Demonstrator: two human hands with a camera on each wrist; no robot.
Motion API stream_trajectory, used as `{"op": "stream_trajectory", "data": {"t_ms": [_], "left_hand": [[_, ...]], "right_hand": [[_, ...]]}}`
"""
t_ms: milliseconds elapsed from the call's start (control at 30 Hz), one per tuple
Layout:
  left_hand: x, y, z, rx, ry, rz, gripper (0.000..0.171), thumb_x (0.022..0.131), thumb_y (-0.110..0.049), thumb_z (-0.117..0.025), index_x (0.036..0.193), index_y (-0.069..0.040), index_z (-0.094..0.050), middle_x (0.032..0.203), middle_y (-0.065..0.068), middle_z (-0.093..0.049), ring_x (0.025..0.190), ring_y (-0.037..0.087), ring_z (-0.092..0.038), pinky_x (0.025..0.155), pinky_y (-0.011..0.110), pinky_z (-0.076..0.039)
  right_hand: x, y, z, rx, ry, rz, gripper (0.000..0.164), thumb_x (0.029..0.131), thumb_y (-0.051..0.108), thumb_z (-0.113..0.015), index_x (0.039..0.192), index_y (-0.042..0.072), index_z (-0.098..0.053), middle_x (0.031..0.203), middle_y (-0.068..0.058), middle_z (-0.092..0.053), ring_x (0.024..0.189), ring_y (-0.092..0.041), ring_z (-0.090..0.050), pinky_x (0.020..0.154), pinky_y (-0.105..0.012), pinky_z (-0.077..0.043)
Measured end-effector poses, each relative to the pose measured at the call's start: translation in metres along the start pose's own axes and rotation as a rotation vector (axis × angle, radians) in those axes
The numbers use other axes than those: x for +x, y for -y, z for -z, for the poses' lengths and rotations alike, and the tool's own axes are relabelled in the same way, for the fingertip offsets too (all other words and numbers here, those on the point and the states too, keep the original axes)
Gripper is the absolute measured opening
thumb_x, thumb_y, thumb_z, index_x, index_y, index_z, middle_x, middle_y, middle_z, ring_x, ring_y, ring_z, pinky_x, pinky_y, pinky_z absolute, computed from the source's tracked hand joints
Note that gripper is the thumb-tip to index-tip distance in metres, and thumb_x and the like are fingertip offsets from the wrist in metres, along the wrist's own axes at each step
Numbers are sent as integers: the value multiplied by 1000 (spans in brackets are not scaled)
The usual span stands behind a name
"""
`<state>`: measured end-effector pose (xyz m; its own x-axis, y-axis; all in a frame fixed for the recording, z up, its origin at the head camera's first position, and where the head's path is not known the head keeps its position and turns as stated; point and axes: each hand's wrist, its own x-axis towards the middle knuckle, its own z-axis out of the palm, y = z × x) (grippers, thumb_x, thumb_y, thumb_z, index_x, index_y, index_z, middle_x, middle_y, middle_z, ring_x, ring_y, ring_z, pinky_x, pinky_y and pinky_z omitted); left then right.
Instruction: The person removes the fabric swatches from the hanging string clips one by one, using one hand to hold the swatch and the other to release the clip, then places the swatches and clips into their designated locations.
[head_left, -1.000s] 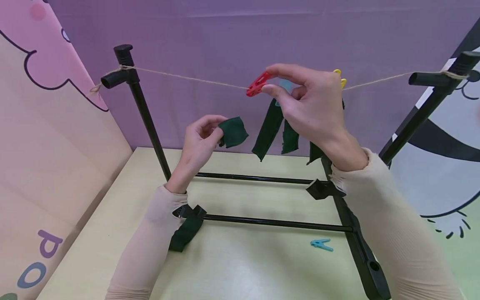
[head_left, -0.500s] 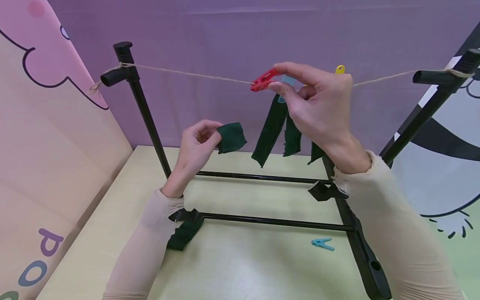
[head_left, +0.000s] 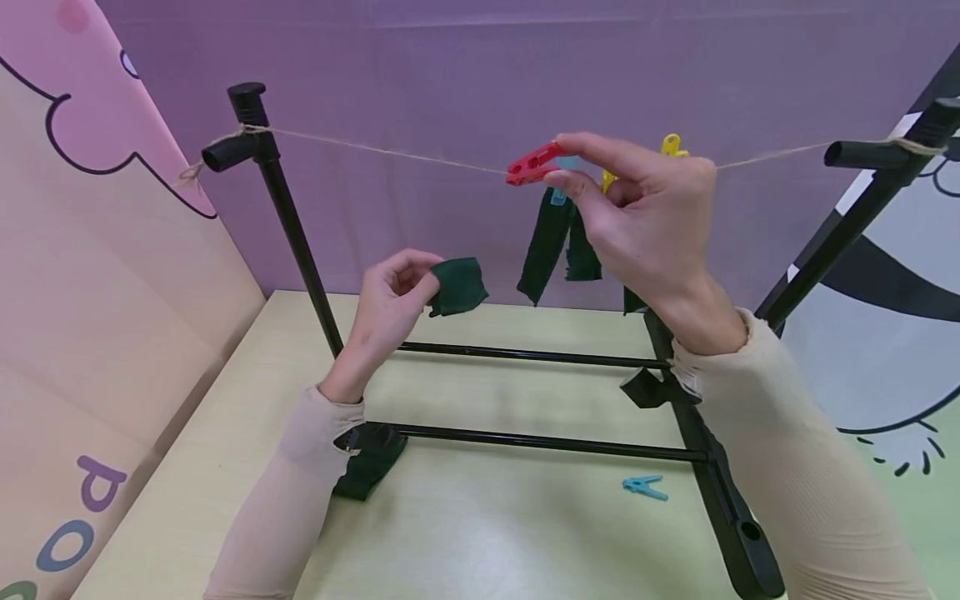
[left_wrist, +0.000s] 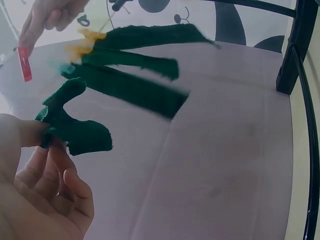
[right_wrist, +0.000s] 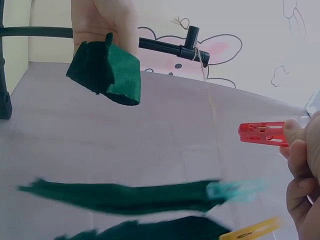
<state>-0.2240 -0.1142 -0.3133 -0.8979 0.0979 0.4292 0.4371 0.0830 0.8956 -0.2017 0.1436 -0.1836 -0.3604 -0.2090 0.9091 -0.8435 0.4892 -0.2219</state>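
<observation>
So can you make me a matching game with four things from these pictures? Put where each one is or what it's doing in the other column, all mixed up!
Things:
1. red peg
2. string
3. yellow pegs
4. left hand

Place or state:
A. tied to the two posts
B. holding a small green cloth
C. pinched in the right hand
D. at the top of hanging green strips

Right pairs: 1-C, 2-A, 3-D, 4-B.
</observation>
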Motion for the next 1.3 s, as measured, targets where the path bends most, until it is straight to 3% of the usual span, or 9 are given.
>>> {"op": "stream_trajectory", "data": {"t_ms": [200,333,433,633,867,1033,1300], "left_hand": [[-3,2,1,2,10,16,24,100,-3,-59,119,-1,-73,84,-4,-65,72,15,-55,68,23,-45],[-3,4,3,6,12,25,26,100,-3,-59,121,-1,-73,85,-6,-67,73,19,-55,68,24,-44],[-5,5,5,11,19,36,27,100,-3,-58,122,-1,-72,79,-9,-68,69,17,-52,66,25,-41],[-8,8,6,19,26,44,30,102,-2,-55,128,-3,-71,77,-9,-67,66,15,-49,65,25,-42],[-13,11,9,8,16,38,33,104,-1,-51,129,-5,-72,100,-1,-74,77,18,-58,64,26,-47],[-16,12,12,19,36,66,30,103,-2,-51,120,-2,-76,99,0,-72,78,18,-58,64,25,-47],[-21,18,16,19,78,80,30,103,-3,-53,122,2,-75,99,-9,-71,79,23,-58,67,25,-47]], "right_hand": [[-7,-1,0,-1,54,-69,29,92,7,-84,120,-1,-79,107,-19,-81,38,-1,-36,43,-17,-25],[-12,-1,0,-14,100,-124,35,89,8,-87,123,4,-80,84,-13,-80,37,-4,-35,42,-19,-26],[-15,-1,0,-13,123,-140,37,88,9,-88,124,6,-80,68,-10,-71,36,-5,-36,42,-19,-25],[-21,-2,0,-15,166,-180,38,86,6,-89,123,7,-81,52,-4,-57,37,-4,-39,41,-19,-24],[-29,-1,5,-22,197,-178,37,84,5,-90,120,7,-81,54,-2,-61,37,-4,-38,41,-19,-24],[-35,-2,7,-34,223,-217,35,85,5,-90,119,8,-82,50,1,-54,39,-4,-40,42,-20,-25],[-47,-7,7,-65,244,-269,33,86,10,-90,118,10,-82,49,1,-52,40,-4,-42,42,-21,-27]]}}
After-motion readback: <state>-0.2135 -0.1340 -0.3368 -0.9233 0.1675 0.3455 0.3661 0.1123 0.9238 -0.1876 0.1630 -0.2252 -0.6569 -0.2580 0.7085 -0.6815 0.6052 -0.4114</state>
